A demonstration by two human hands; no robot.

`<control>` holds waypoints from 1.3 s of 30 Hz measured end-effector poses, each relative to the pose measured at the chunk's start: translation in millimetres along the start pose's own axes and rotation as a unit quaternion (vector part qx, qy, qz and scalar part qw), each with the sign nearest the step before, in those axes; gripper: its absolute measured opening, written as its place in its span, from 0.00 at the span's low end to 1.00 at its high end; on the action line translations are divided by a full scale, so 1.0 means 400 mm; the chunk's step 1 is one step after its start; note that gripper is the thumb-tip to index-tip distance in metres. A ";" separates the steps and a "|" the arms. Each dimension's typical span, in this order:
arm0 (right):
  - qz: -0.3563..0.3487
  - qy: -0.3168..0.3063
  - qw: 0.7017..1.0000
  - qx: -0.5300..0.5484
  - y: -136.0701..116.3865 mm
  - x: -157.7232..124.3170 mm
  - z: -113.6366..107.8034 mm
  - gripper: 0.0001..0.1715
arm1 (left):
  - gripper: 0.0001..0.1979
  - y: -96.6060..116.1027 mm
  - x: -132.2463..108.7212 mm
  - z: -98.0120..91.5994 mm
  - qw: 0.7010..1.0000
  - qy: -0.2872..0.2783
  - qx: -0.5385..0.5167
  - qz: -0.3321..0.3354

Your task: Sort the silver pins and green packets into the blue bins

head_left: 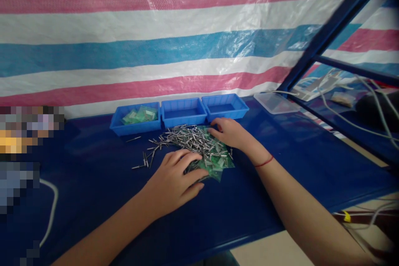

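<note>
A heap of silver pop rivets (190, 138) lies on the blue tabletop, with small green plastic bags (215, 170) among and beneath it on the right. My left hand (179, 174) rests over the near left side of the heap, fingers spread, with no object seen in its grasp; its fingertips reach the rivets and a bag. At the far right of the heap is my right hand (232, 133), thumb and forefinger apart beside a green bag's edge. Its other fingers are partly hidden. Several stray rivets (145, 160) lie to the left.
Three blue bins stand in a row behind the heap: the left bin (137, 129) holds green bags, beside a middle bin (183, 122) and a right bin (226, 112). Farther right lies a clear plastic lid (276, 104). A blue metal frame (330, 29) and white cables (349, 118) border the right side.
</note>
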State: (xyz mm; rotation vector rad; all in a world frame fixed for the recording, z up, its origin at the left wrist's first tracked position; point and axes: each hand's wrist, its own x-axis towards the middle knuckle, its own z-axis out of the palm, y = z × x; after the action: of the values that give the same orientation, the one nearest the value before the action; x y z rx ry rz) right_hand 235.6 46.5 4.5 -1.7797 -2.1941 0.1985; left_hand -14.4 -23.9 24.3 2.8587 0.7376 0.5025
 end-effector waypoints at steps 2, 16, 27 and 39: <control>0.011 0.009 0.999 0.031 0.000 0.000 -0.002 0.10 | 0.12 0.000 -0.002 -0.002 1.000 0.006 -0.006 -0.002; -0.049 0.121 0.913 0.387 -0.123 -0.067 -0.064 0.08 | 0.22 -0.006 0.012 -0.025 0.870 0.054 -0.406 -0.274; -0.232 0.141 0.905 0.328 -0.238 -0.122 -0.043 0.03 | 0.15 -0.035 0.012 -0.034 0.693 0.181 -0.591 -0.372; 0.061 -0.136 0.719 0.679 -0.251 -0.117 0.002 0.25 | 0.22 -0.046 -0.020 -0.056 0.984 0.140 -0.060 -0.089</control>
State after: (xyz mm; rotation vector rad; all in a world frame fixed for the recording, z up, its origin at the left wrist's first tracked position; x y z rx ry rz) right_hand 150.6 -20.8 26.7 -0.9475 -1.2167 1.6597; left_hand -37.2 -10.4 38.9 2.6076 0.9596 0.9014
